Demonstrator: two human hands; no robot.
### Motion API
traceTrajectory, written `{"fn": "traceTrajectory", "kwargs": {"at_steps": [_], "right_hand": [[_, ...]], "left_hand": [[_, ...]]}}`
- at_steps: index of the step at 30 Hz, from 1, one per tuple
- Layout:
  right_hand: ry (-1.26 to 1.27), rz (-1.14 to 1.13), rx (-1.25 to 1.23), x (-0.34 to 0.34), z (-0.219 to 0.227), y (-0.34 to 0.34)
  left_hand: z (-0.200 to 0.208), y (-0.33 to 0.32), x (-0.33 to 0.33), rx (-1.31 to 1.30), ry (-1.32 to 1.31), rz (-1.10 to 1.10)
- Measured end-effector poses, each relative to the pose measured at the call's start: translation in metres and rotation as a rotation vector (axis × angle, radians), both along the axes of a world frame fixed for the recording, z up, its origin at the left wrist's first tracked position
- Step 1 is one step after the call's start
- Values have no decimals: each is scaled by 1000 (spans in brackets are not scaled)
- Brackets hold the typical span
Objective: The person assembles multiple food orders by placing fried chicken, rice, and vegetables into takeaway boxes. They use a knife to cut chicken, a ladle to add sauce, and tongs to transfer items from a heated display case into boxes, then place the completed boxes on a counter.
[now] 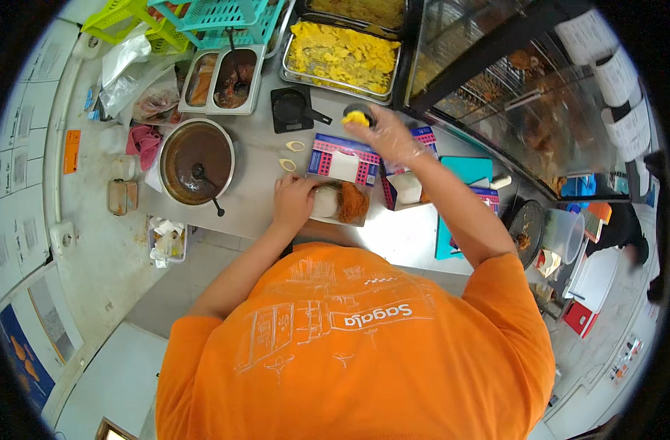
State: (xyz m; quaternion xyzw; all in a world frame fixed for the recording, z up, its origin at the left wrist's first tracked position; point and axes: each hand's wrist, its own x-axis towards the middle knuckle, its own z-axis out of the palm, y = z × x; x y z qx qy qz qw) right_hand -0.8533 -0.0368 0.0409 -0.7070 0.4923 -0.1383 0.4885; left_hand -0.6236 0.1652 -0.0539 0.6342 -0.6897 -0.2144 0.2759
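Observation:
My right hand (388,139), in a clear plastic glove, is closed around a small round black cup (363,108) raised over the counter. Yellow scrambled egg (355,118) fills the cup. My left hand (294,202) grips the left edge of an open cardboard food box (317,219). Inside the box lie white rice (325,202) and a piece of fried chicken (353,203). Its blue and pink lid (342,163) is folded back, away from me. Two pale ovals with yellow centres (295,146), like boiled egg halves, rest beyond my left hand.
A scrambled egg tray (283,72) stands at the back. A black pan (291,108) sits left of the raised cup. At left are a sauce pot (230,150) with a ladle and sauce pans (260,81). Another box (407,189), a teal board (476,169) and a glass cabinet (496,110) occupy the right.

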Motion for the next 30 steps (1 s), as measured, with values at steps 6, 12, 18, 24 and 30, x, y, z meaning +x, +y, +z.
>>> {"fn": "traceTrajectory", "kwargs": {"at_steps": [6,12,18,24,30], "right_hand": [[-133,-124,75,2,-11,112],[-5,-219,165,34,-52,179],[-131,-233,373,43,-76,193],[-33,-274,223,44,-61,183],[145,-78,-119,59,-38,199]], "left_hand": [[-8,4,7,124,58,-154],[-3,29,25,297,246,131],[-6,39,29,175,-15,53],[-15,39,31,-8,-41,-21],[-8,42,34,189,303,211]]}}
